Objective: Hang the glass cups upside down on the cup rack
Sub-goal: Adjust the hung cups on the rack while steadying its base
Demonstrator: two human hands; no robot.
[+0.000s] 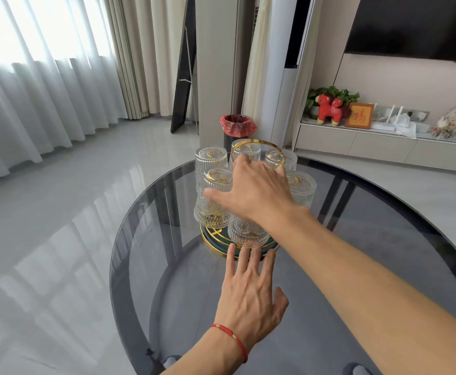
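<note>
A gold wire cup rack [259,143] with a ring handle and a green, gold-rimmed base [212,240] stands at the far side of the round glass table [151,266]. Several ribbed glass cups hang on it upside down, among them a front cup [247,234], a front-left cup [212,212] and a back-left cup [210,161]. My right hand [256,196] is spread palm down over the front cup, its thumb against the front-left cup and its fingertips near the ring handle. My left hand [248,299] lies flat with its fingers straight, the tips at the base rim under the front cup.
The dark glass table has a curved edge on the left and far side, with grey floor beyond. A bin with a red bag [236,125] stands behind the rack. A low cabinet [356,143] with ornaments runs along the right wall.
</note>
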